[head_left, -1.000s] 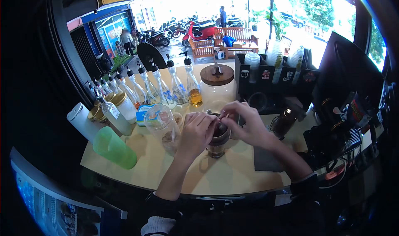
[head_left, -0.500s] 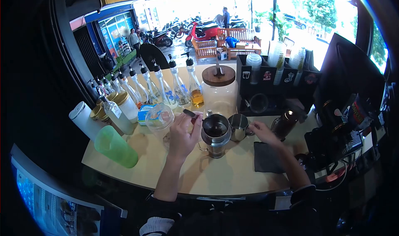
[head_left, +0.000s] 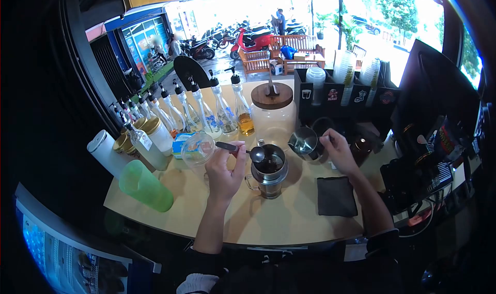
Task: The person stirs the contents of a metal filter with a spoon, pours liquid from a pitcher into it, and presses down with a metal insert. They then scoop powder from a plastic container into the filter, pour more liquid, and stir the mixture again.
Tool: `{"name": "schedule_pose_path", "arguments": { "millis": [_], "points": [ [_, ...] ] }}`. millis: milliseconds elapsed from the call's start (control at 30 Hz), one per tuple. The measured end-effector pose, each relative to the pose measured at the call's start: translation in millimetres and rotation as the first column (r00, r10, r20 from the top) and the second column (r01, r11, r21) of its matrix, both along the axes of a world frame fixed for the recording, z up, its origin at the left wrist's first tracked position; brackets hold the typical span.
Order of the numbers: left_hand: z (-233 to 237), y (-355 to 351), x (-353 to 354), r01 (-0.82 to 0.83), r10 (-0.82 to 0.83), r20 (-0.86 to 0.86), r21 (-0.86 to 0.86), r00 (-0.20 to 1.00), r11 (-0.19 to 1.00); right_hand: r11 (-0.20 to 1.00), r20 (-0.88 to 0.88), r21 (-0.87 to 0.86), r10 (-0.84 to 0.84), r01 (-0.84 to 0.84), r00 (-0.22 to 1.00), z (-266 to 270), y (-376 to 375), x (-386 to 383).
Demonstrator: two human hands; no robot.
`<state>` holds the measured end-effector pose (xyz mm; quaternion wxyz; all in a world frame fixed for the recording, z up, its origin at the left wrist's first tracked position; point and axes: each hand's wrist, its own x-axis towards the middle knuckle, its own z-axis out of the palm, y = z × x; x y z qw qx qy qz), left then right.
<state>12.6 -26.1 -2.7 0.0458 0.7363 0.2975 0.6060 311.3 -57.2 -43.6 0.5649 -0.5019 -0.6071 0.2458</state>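
Observation:
My left hand (head_left: 227, 171) grips the dark handle of a spoon (head_left: 257, 155), whose metal bowl is over the rim of a metal drip filter (head_left: 272, 176). Dark contents show inside the filter, which sits on top of a glass mug (head_left: 270, 191). A metal pitcher (head_left: 305, 143) hangs off the counter to the right of the filter, tilted toward it. My right hand (head_left: 338, 150) is closed around the pitcher's handle. Left of the spoon stands a clear plastic cup (head_left: 199, 149), partly behind my left hand.
Several pump bottles (head_left: 207, 113) line the back left. A green pitcher (head_left: 146, 186) stands near the left edge. Behind the filter is a wooden-lidded jar (head_left: 273, 113). A black cup organizer (head_left: 341, 95) and a dark cloth (head_left: 337, 196) are on the right.
My right hand has lifted the pitcher off the counter and tilted it toward the filter. My left hand has brought the spoon's bowl over the filter's opening.

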Motion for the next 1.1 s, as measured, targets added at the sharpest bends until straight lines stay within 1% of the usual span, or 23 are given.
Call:
{"name": "schedule_pose_path", "arguments": {
  "millis": [67, 100, 167, 233, 333, 400, 433, 500, 533, 600, 633, 700, 833, 900, 1033, 1100],
  "points": [
    [-1, 0, 1, 0.006, -0.006, 0.008, -0.007, 1.000, 1.000, 0.998, 0.094, 0.059, -0.045, 0.039, 0.995, 19, -2, -3],
    [-1, 1, 1, 0.010, -0.010, 0.015, -0.014, 1.000, 1.000, 0.997, 0.095, 0.058, -0.046, 0.041, 0.994, 27, -1, -5],
    [-1, 1, 1, 0.014, -0.013, 0.018, -0.013, 1.000, 1.000, 0.994, 0.125, 0.111, 0.001, -0.015, 0.992, 42, -1, -10],
    [-1, 1, 1, 0.016, -0.016, 0.020, -0.013, 1.000, 1.000, 0.997, 0.094, 0.075, 0.012, -0.020, 0.995, 61, -6, -22],
    [-2, 2, 2, 0.029, -0.028, 0.034, -0.030, 0.999, 0.999, 0.995, 0.135, 0.080, 0.052, -0.063, 0.989, 76, -6, -31],
    [-1, 1, 2, 0.025, -0.024, 0.038, -0.033, 0.999, 0.999, 0.996, 0.242, 0.051, 0.053, -0.067, 0.969, 93, -12, -43],
    [-2, 1, 2, 0.025, -0.024, 0.039, -0.034, 0.999, 0.999, 0.997, 0.243, 0.050, 0.053, -0.067, 0.969, 100, -14, -48],
    [-2, 2, 2, 0.027, -0.026, 0.040, -0.023, 0.999, 0.999, 0.994, 0.347, 0.069, 0.057, -0.086, 0.936, 109, -16, -56],
    [-2, 2, 2, 0.027, -0.026, 0.040, -0.023, 0.999, 0.999, 0.994, 0.348, 0.068, 0.057, -0.085, 0.936, 110, -14, -57],
    [-2, 2, 2, 0.025, -0.024, 0.040, -0.022, 0.999, 0.999, 0.992, 0.522, 0.112, -0.014, -0.052, 0.853, 111, -9, -59],
    [-2, 2, 1, 0.025, -0.024, 0.041, -0.022, 0.999, 0.999, 0.992, 0.522, 0.112, -0.014, -0.052, 0.853, 113, -10, -62],
    [-2, 1, 1, 0.016, -0.016, 0.021, -0.020, 1.000, 1.000, 0.992, 0.453, 0.072, 0.063, -0.106, 0.890, 119, -11, -68],
    [-3, 1, 1, 0.026, -0.026, 0.022, -0.023, 0.999, 0.999, 0.984, 0.468, 0.117, 0.067, -0.137, 0.881, 119, -6, -72],
    [-3, 1, 1, 0.044, -0.043, 0.024, -0.050, 0.999, 0.998, 0.987, 0.460, 0.071, 0.097, -0.145, 0.883, 124, -9, -76],
    [-3, 1, 2, 0.041, -0.041, 0.028, -0.019, 0.999, 0.999, 0.988, 0.461, 0.087, 0.073, -0.127, 0.884, 126, -10, -81],
    [-3, 0, 2, 0.037, -0.036, 0.032, -0.015, 0.999, 0.999, 0.978, 0.483, 0.142, 0.064, -0.150, 0.873, 124, -7, -81]
  ]
}}
